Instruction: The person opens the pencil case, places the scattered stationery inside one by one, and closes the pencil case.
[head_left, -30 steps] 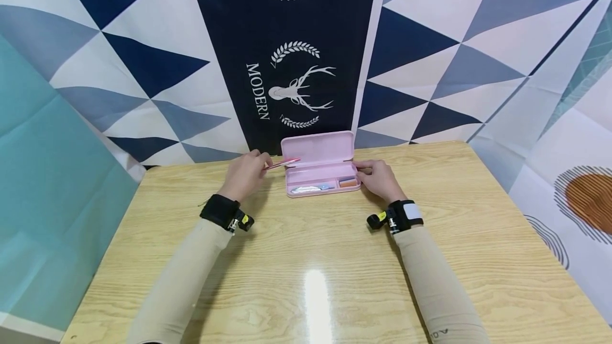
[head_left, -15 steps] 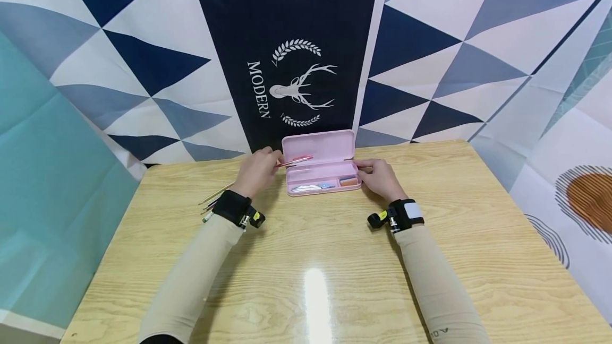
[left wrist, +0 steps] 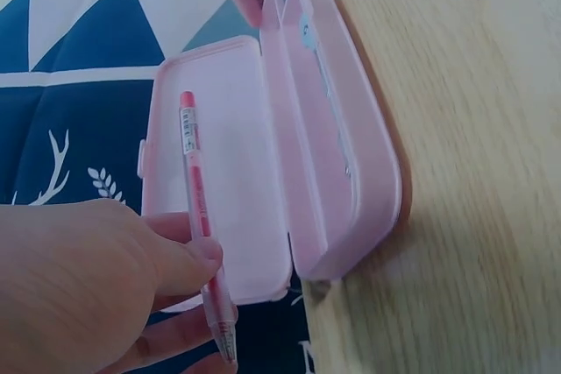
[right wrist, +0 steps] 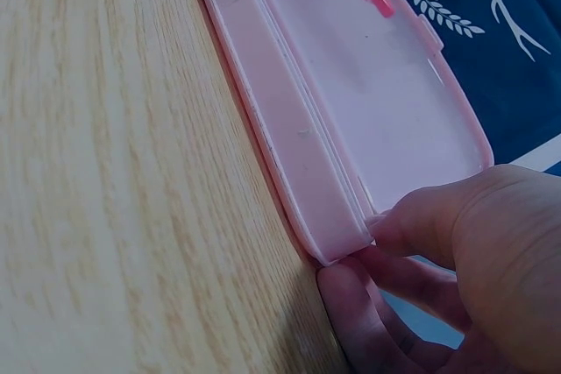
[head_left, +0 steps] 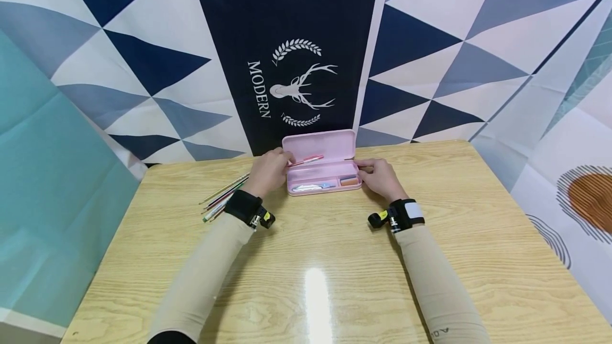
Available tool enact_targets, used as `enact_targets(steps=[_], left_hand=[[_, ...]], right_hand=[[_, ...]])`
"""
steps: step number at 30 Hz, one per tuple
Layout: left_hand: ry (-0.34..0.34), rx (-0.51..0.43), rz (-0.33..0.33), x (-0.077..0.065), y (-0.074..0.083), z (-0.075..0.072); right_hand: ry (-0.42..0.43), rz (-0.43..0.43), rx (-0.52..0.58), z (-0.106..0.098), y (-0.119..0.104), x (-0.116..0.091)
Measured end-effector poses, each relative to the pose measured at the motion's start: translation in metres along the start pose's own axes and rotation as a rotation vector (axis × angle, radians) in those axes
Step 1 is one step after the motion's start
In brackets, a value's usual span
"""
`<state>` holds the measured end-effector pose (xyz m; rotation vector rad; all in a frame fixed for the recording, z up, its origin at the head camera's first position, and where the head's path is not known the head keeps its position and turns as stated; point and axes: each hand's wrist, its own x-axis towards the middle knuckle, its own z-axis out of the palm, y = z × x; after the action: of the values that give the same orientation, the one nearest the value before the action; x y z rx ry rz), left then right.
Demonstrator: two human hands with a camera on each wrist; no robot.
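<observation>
An open pink pencil case [head_left: 337,145] lies at the back of the table, its lid tipped back against the backdrop. My left hand [head_left: 271,170] pinches a pink pen [left wrist: 193,151] between thumb and fingers, over the lid's left side; the pen's pink end points right. At the case's right end, my right hand [head_left: 381,178] grips the wall, with the thumb [right wrist: 399,229] at the rim and fingers below it. Inside the case lie a pale blue and white item [head_left: 311,187] of unclear kind and, in the small right compartment, an orange-brown and dark block [head_left: 348,181].
Several pencils [head_left: 221,195] lie on the wooden table [head_left: 306,243], left of the case and partly behind my left wrist. A patterned cloth backdrop [head_left: 296,25] rises directly behind the table's back edge.
My left hand has moved right with the pen, which now reaches further across the lid. The pencils have come into view behind the left wrist. The right hand and case have stayed put.
</observation>
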<state>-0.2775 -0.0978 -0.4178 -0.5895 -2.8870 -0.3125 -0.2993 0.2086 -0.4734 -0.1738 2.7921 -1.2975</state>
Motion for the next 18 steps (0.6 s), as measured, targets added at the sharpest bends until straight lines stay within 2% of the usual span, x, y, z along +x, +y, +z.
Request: enact_targets(steps=[8, 18], left_hand=[[-0.004, -0.030, 0.010, 0.004, 0.011, 0.007], [0.061, -0.063, 0.055, 0.011, 0.020, 0.020]], right_hand=[[-0.002, 0.005, 0.003, 0.000, 0.001, 0.000], [0.000, 0.010, 0.002, 0.001, 0.001, 0.000]])
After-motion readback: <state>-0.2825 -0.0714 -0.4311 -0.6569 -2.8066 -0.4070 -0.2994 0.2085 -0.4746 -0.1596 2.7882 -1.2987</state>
